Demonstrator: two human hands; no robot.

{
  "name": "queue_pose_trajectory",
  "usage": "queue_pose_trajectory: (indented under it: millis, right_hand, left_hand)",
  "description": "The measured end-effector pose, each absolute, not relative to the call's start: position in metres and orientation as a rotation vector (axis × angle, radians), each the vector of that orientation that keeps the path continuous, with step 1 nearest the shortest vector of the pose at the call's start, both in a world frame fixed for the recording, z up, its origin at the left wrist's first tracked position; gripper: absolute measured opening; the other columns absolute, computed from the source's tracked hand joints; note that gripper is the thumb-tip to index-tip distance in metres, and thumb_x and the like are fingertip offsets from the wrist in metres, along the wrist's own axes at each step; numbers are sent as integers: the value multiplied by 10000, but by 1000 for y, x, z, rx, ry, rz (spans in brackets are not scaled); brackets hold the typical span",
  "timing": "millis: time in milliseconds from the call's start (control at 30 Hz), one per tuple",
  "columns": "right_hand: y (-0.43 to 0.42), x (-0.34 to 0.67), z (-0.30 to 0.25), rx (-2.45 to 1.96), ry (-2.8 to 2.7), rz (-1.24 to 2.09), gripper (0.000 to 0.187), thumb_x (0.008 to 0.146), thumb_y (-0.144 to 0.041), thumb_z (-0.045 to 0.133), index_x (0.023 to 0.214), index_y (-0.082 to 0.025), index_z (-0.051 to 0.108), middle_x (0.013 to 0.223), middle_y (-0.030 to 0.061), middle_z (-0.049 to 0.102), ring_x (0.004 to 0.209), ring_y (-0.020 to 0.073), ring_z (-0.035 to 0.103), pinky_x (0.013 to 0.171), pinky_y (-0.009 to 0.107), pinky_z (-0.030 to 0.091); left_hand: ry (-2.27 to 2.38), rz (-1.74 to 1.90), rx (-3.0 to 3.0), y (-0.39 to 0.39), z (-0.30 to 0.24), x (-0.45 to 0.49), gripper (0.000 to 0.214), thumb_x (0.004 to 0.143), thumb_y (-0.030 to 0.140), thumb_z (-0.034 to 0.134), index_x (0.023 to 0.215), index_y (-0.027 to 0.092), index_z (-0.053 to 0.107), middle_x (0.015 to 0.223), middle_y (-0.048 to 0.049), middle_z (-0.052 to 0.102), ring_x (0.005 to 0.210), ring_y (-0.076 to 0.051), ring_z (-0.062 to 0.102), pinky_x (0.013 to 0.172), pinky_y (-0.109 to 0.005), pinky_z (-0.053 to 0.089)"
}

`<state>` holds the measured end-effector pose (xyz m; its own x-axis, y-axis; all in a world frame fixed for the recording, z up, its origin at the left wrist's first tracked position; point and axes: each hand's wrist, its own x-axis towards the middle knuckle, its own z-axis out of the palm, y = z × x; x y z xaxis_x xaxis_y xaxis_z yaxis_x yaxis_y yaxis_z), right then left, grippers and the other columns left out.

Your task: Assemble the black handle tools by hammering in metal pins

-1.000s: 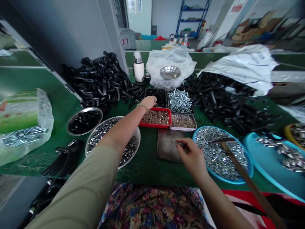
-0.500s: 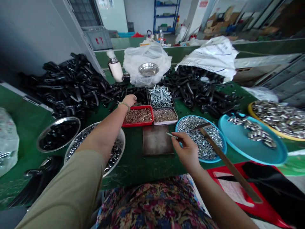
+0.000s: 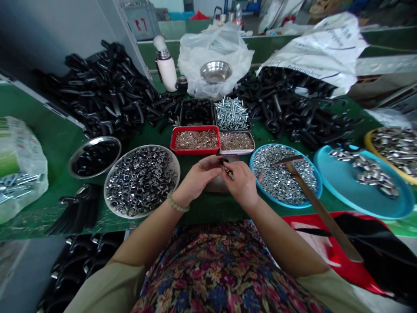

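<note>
My left hand (image 3: 198, 177) and my right hand (image 3: 240, 182) meet over a small metal plate (image 3: 213, 187) on the green table, just in front of me. Both are pinched together on a small dark part and a thin metal screw (image 3: 228, 170) held between the fingertips. Behind the hands stand a red tray of small pins (image 3: 195, 140), a pale tray of small brown parts (image 3: 237, 142), a black tray of black pieces (image 3: 196, 112) and a tray of silver bolts (image 3: 232, 114). A blue bowl of shiny nuts (image 3: 283, 176) sits to the right of my right hand.
A steel bowl of metal rings (image 3: 141, 179) and a smaller bowl of black parts (image 3: 94, 156) lie left. Heaps of black clamps (image 3: 107, 93) (image 3: 293, 108) fill the back. A wooden-handled tool (image 3: 319, 208) rests on the blue bowl. A blue tray (image 3: 365, 182) lies right.
My left hand has drawn back from the black tray to the middle and joined my right hand, which moved slightly left with its screw. The camera has tilted down.
</note>
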<state>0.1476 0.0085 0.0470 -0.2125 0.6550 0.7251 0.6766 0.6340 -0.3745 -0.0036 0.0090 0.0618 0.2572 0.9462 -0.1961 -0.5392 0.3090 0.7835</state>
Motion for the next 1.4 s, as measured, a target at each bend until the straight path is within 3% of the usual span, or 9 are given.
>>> queue_pose_trajectory:
  millis: [133, 300, 533, 667, 833, 933, 1100, 1200, 1400]
  right_hand:
    - [-1, 150, 45, -1004, -2043, 80, 225, 881, -134, 518, 1075, -185, 619, 903, 104, 655, 866, 232, 614, 780, 401, 543]
    - [-19, 147, 35, -987, -1758, 774, 346, 850, -244, 622, 1192, -250, 568, 945, 49, 614, 824, 179, 598, 735, 344, 537]
    - [-25, 132, 23, -879, -901, 1760, 296, 777, -427, 706, 829, -234, 488, 609, -64, 528, 498, 93, 489, 484, 215, 433]
    - [-25, 128, 21, -1029, -994, 1608, 342, 841, -524, 586, 751, -231, 432, 488, -101, 384, 393, 83, 382, 397, 198, 346]
    - [-40, 126, 21, -1246, -1556, 1037, 265, 826, -370, 637, 1039, -223, 582, 746, -2, 629, 653, 155, 610, 607, 276, 507]
    - [-43, 125, 20, -1179, -1590, 1148, 177, 895, -346, 539, 992, -211, 598, 811, 24, 673, 686, 158, 665, 663, 297, 548]
    - [-39, 129, 17, -1070, -1423, 1322, 186, 912, -294, 511, 1075, -212, 547, 868, 7, 676, 739, 136, 699, 727, 293, 571]
    - [-41, 135, 22, -1045, -1555, 1253, 155, 913, -230, 501, 1053, -218, 565, 929, 15, 676, 834, 133, 696, 791, 286, 557]
    - [-52, 156, 32, -908, -2043, 907, 251, 911, -130, 453, 1110, -213, 582, 1055, 66, 680, 1008, 153, 646, 882, 299, 523]
  left_hand:
    - [733, 1134, 740, 2, 57, -7, 407, 615, 78, 796, 993, 195, 702, 1070, -24, 693, 992, -146, 624, 965, -315, 453]
    - [788, 1103, 733, -18, 50, -14, 286, 705, 159, 744, 981, 190, 676, 962, -13, 682, 857, -123, 633, 846, -285, 497]
    - [769, 1022, 525, -39, 56, -21, 180, 753, 197, 702, 921, 158, 649, 795, -4, 669, 679, -78, 634, 685, -195, 520]
    - [846, 975, 471, -42, 52, -20, 190, 772, 195, 668, 959, 181, 634, 867, -16, 686, 737, -94, 655, 730, -214, 532]
    - [1168, 982, 1169, -46, 44, -34, 293, 769, 175, 643, 1059, 200, 619, 993, -37, 686, 905, -171, 657, 902, -299, 494]
    - [1382, 802, 1578, -28, 47, -70, 385, 829, 232, 592, 1210, 205, 549, 1044, -69, 678, 993, -220, 639, 969, -357, 456]
    - [2056, 324, 2174, 28, 44, -138, 239, 862, 217, 486, 1020, 154, 655, 1223, -156, 574, 1157, -324, 502, 1043, -478, 360]
    - [2011, 155, 2297, 45, 42, -150, 222, 853, 213, 483, 951, 139, 668, 1175, -150, 598, 1144, -311, 504, 1045, -447, 365]
    - [1792, 528, 1815, 19, 56, -104, 227, 858, 358, 517, 922, 180, 643, 966, -82, 688, 932, -250, 636, 911, -388, 478]
